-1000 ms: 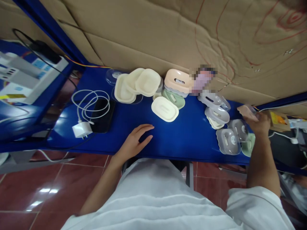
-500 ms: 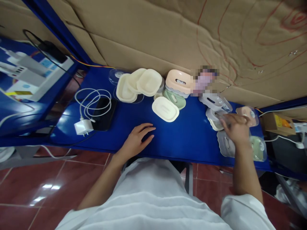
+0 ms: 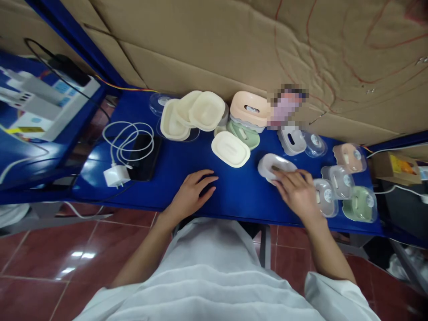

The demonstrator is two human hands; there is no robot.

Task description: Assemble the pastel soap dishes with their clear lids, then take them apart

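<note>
My right hand (image 3: 297,191) has its fingertips and thumb on a pale grey plastic box (image 3: 265,167), shaped like a soap box, at the right of centre. The fingers reach into its middle and near rim, covering part of it. My left hand (image 3: 194,194) lies with loosely spread fingers near the table's front edge, holding nothing. Beyond it is a cream oval lid (image 3: 230,149), which overlaps a green box part (image 3: 245,133). A grey slotted piece (image 3: 292,140) stands behind the box, beside a clear cover (image 3: 314,143).
Cream trays (image 3: 207,111) overlap at the back left, and a peach slotted piece (image 3: 249,107) sits at the back. Several clear-covered boxes (image 3: 361,205) line the right. A white charger (image 3: 116,176) with coiled cable lies left, by a power strip (image 3: 58,116). Cardboard (image 3: 200,49) walls the back.
My right hand has moved left and nearer, bringing the pale grey box from the right-hand group towards the centre. My left hand stays in place.
</note>
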